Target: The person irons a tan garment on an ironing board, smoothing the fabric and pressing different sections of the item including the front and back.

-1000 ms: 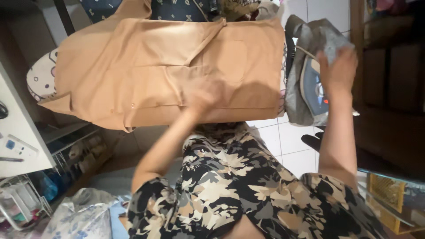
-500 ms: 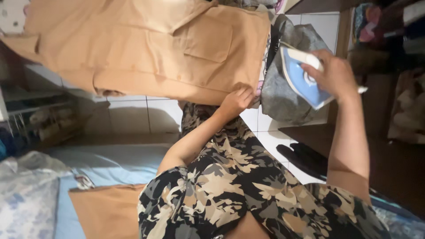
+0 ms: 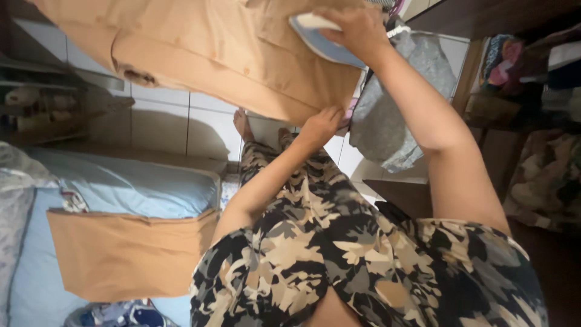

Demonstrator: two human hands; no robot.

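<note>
My right hand [image 3: 357, 27] is wrapped around the blue iron [image 3: 321, 37], pressing it on the tan shirt [image 3: 212, 51]. My left hand [image 3: 319, 126] pinches the shirt's near edge, just below the iron. The shirt's length runs leftward from both hands.

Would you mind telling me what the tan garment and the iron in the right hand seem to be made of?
Tan garment: woven cloth, probably cotton, matte, with soft folds and stitched seams. Iron in the right hand: glossy blue and white plastic body, judging by its sheen; its soleplate is hidden.
</note>
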